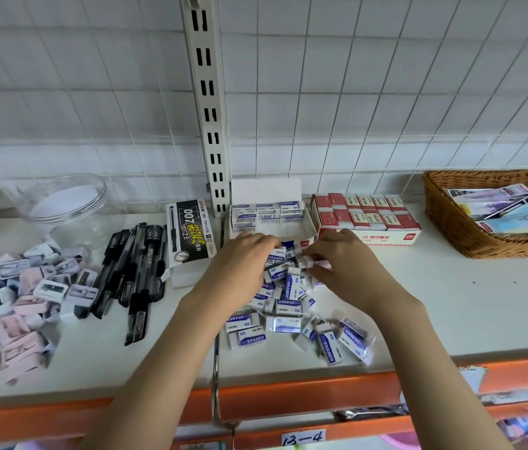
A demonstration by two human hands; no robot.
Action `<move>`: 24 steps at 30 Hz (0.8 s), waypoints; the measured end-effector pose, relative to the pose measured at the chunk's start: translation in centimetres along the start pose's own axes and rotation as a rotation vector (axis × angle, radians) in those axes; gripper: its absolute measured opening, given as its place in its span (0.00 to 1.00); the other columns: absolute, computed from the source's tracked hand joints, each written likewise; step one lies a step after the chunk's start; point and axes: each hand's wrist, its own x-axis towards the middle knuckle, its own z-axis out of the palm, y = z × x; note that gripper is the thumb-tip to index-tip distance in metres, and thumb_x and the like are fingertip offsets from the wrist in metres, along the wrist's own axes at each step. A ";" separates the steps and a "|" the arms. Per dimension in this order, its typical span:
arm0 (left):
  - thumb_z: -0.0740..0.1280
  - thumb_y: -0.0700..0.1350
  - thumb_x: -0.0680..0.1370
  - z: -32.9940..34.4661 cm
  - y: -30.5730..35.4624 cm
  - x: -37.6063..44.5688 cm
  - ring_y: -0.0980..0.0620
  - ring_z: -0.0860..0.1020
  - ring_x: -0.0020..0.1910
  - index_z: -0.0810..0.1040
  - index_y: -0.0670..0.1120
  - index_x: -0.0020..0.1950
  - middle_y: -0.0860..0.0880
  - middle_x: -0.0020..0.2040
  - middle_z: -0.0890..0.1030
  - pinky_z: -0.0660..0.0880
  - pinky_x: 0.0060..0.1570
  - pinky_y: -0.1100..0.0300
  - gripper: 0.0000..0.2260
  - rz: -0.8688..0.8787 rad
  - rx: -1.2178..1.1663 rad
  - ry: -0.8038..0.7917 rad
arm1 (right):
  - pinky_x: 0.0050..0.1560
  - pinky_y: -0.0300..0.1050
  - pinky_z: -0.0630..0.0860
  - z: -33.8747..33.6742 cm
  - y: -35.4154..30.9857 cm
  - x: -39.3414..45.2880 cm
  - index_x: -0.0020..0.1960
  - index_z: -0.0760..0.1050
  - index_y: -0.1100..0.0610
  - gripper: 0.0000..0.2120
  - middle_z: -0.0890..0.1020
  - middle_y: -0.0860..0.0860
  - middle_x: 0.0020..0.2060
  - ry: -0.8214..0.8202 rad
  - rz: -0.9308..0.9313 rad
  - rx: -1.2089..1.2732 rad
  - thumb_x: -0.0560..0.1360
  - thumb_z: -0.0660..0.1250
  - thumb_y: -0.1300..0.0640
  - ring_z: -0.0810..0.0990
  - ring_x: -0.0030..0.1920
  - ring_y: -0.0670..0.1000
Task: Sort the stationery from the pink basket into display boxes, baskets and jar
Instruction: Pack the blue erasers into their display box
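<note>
At the far left we see a heap of pencil sharpeners [12, 293] in pink, white and grey lying on the white shelf [450, 303], with a clear plastic jar [64, 203] tipped on its side behind them. Just to the right lies a bunch of black pens [136, 274], and beside those an open black pen box [189, 232] printed with "007".

In the middle we find a loose pile of blue-and-white erasers [288, 313] spread toward the shelf's front edge. Our left hand [240, 264] rests on the far end of that pile, fingers curled down over several erasers, and our right hand [340, 258] meets it there, its fingertips pinching a small wrapped eraser. Directly behind both hands stands an open white display box [269, 212], its back row partly filled with the same erasers.

Just beside it, to the right, sits a red-and-white eraser box [366, 219], packed in neat rows. Well apart at the far right, a wicker basket [450, 222] holds flat packets of stationery. The shelf's front edge is orange, with a handwritten label [303, 437] reading "13-4" below.
</note>
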 end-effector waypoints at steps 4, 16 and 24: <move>0.61 0.38 0.79 0.4 0.0 0.0 0.51 0.72 0.62 0.66 0.43 0.70 0.48 0.64 0.75 0.68 0.63 0.60 0.18 0.007 0.085 -0.032 | 0.49 0.38 0.60 0.4 0.3 0.0 0.48 0.83 0.58 0.07 0.82 0.54 0.43 -0.009 -0.035 -0.037 0.70 0.73 0.61 0.77 0.44 0.57; 0.63 0.43 0.79 -0.6 -0.3 -0.5 0.50 0.72 0.61 0.70 0.46 0.67 0.50 0.61 0.77 0.64 0.64 0.59 0.16 -0.061 0.028 0.052 | 0.55 0.42 0.69 0.1 -0.3 0.9 0.59 0.77 0.53 0.12 0.77 0.51 0.52 -0.136 0.031 -0.064 0.76 0.65 0.57 0.73 0.56 0.53; 0.64 0.44 0.78 -0.3 0.3 -3.7 0.53 0.74 0.41 0.73 0.44 0.67 0.48 0.57 0.78 0.71 0.48 0.62 0.17 -0.257 -0.244 0.135 | 0.41 0.39 0.72 -0.1 -0.5 -0.6 0.47 0.75 0.57 0.04 0.80 0.52 0.45 -0.080 0.164 0.197 0.74 0.66 0.64 0.78 0.44 0.54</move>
